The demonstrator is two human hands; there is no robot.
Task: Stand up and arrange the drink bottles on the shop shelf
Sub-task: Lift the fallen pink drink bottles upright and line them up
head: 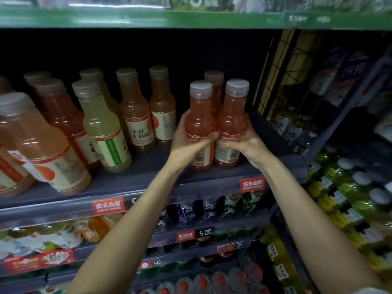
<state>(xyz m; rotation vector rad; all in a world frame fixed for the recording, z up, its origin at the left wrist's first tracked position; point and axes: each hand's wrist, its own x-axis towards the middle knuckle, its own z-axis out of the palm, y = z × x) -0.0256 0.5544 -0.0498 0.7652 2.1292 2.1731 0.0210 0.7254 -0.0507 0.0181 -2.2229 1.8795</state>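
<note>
Two pink drink bottles stand upright side by side near the right end of the dark shelf (135, 177). My left hand (186, 143) grips the left pink bottle (200, 115) round its waist. My right hand (244, 145) grips the right pink bottle (233, 115) the same way. A third pink bottle (214, 81) stands just behind them, mostly hidden. Further left stand more upright bottles: two pink ones (135, 111) at the middle, a pale yellow-green bottle (104, 128), and several pink ones (48, 149) at the left edge.
A wire mesh divider (282, 81) closes the shelf's right end, with other bottled drinks (343, 204) on racks beyond it. Red price tags (108, 205) line the shelf front. Lower shelves hold dark, green and orange bottles (212, 206). A green header board (148, 18) runs overhead.
</note>
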